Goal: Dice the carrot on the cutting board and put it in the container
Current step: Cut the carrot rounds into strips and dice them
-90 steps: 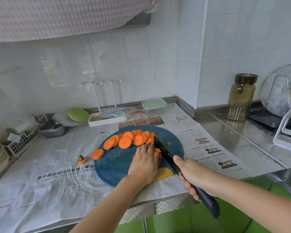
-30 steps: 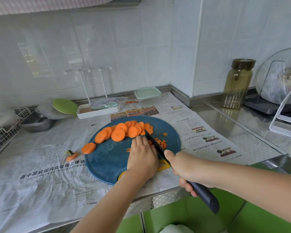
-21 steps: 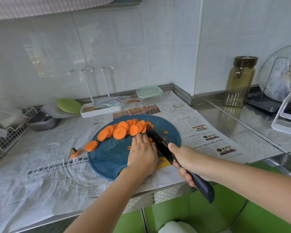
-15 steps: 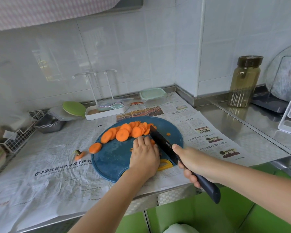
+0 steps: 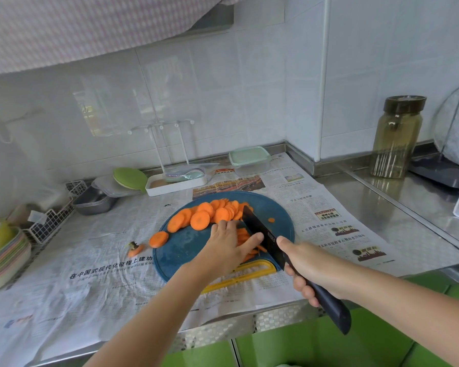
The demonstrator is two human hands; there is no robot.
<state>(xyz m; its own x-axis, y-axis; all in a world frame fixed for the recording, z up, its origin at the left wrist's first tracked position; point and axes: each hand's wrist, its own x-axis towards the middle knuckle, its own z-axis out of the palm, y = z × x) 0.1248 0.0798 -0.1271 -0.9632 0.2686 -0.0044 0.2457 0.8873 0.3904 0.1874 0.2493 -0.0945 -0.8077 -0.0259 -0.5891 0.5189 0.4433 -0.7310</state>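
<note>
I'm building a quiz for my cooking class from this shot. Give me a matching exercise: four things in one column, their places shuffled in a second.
Things
1. knife
2. carrot stub
3. lidded container
4. glass jar

Places
A. on the steel counter, far right
B. on the newspaper, left of the cutting board
C. in the right hand
D. on the newspaper's far edge

Pairs: 1-C, 2-B, 3-D, 4-A

Your bench (image 5: 398, 207) gleams as brushed steel under matt newspaper (image 5: 96, 266); the blue cutting board (image 5: 186, 250) looks smooth plastic, wall tiles (image 5: 249, 88) glossy.
</note>
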